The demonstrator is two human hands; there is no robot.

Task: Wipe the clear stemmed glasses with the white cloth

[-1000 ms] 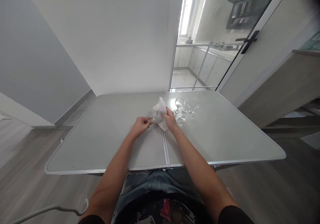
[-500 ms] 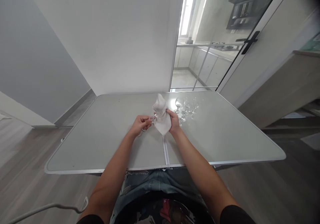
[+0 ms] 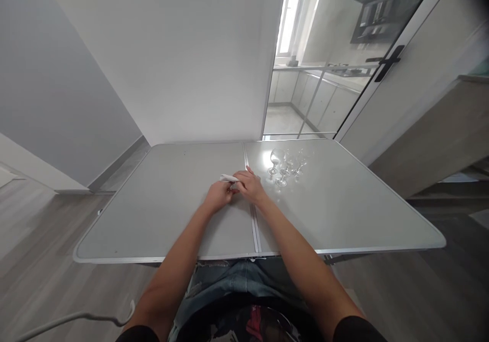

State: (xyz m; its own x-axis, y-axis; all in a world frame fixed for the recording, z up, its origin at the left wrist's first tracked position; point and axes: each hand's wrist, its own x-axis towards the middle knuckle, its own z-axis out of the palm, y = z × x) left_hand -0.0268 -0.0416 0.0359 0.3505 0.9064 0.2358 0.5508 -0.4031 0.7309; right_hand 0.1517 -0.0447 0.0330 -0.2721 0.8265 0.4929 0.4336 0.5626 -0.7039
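My left hand (image 3: 218,195) and my right hand (image 3: 250,185) meet over the middle of the table, fingers curled in. A white cloth (image 3: 228,178) is bunched between them, and only a small folded part shows above the fingers. My right hand is closed on this cloth. My left hand is closed around a stemmed glass (image 3: 229,190), of which little more than a glint is visible; the rest is hidden by the hands. Several clear stemmed glasses (image 3: 277,157) stand close together on the table, to the right of my right hand.
The pale table (image 3: 160,214) has a metal edge and a seam (image 3: 255,230) running down its middle. A white wall (image 3: 191,67) rises behind it. At the back right is a glass door with a black handle (image 3: 389,62). A pale cable (image 3: 76,315) hangs lower left.
My right hand has turned over and moved left against my left hand. The cloth, hanging long before, is now mostly gathered inside the hands, and the glass is more hidden.
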